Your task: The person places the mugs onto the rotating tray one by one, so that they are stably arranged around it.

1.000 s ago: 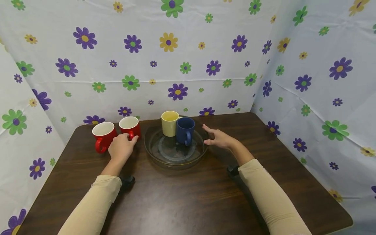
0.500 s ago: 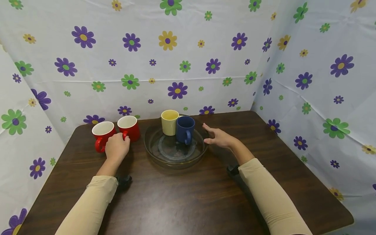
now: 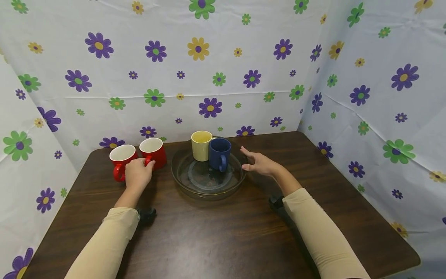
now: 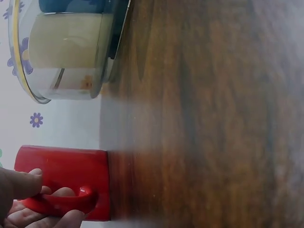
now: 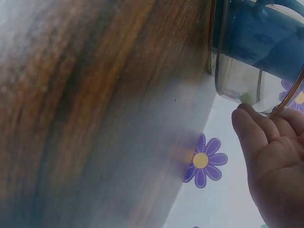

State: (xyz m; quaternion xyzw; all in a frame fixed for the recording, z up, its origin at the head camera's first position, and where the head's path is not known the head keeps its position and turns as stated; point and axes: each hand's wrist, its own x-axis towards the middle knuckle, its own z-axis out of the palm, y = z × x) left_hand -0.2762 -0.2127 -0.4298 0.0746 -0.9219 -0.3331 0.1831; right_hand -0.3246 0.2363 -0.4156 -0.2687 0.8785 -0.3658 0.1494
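My left hand (image 3: 137, 172) grips the handle of a red mug (image 3: 158, 154) with a white inside. In the left wrist view the thumb lies on top of that handle (image 4: 61, 203), fingers curled through and under it, and the mug stands upright on the table. Just left is a second red mug (image 3: 122, 159), its handle beside my knuckles. A round clear glass dish (image 3: 208, 190) holds a yellow mug (image 3: 200, 148) and a blue mug (image 3: 216, 152), side by side. My right hand (image 3: 262, 164) rests at the dish's right side, fingers extended along its wall.
Everything stands on a dark wood-grain table (image 3: 216, 240). Behind and at both sides hang white cloths (image 3: 216, 35) printed with purple, yellow and green flowers. Black wrist mounts (image 3: 147, 216) sit under both wrists, and the sleeves are beige.
My left hand and the red mug it holds have shifted slightly left, closer to the other red mug, then stayed nearly still. My right hand and the dish have not moved.
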